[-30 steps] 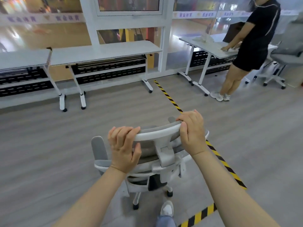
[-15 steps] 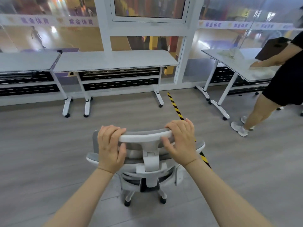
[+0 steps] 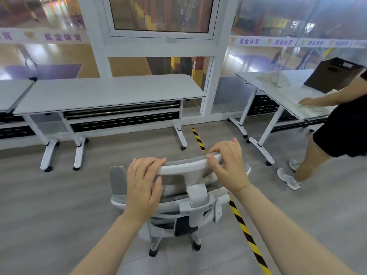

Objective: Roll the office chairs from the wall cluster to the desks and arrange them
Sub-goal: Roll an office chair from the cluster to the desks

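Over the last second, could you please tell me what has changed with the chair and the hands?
The chair has rolled forward toward the desk by the window, now much nearer. Unchanged: the left hand and right hand still grip its headrest.

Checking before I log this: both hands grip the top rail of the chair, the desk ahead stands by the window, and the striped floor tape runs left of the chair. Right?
Not quite. In the head view the striped tape runs right of the chair, not left. The left hand and right hand do grip its top rail, and the desk stands by the window.
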The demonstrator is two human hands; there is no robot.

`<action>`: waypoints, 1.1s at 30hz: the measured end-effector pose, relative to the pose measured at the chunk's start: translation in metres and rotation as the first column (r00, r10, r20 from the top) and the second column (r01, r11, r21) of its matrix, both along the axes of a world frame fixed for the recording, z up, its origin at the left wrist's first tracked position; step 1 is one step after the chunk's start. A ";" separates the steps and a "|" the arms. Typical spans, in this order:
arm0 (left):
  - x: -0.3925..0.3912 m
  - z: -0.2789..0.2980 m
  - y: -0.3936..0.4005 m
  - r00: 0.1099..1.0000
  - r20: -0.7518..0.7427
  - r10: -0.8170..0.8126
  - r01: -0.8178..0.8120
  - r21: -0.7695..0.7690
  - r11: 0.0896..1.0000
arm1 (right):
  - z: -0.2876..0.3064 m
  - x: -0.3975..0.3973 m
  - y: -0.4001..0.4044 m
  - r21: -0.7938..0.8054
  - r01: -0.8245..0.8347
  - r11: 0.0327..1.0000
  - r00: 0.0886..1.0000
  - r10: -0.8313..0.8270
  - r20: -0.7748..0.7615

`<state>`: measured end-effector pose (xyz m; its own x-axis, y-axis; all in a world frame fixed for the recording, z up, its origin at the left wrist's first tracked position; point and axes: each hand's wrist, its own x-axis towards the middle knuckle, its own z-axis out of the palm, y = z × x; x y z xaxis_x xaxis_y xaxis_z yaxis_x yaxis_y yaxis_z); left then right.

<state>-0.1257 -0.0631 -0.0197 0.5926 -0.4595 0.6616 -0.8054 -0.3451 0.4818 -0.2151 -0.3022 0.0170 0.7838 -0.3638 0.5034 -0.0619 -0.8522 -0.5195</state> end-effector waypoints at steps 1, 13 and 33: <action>0.015 0.003 -0.015 1.000 -0.007 -0.019 0.019 0.033 0.999 | 0.002 0.015 -0.017 0.008 0.003 1.000 1.000 -0.003 -0.014; 0.164 0.017 -0.186 0.987 -0.161 -0.023 -0.004 -0.164 0.986 | 0.013 0.187 -0.194 0.183 0.002 0.983 1.000 -0.003 0.003; 0.256 0.027 -0.374 0.976 -0.194 0.095 -0.092 0.023 0.995 | 0.021 0.334 -0.405 0.097 -0.168 0.981 0.977 0.179 -0.116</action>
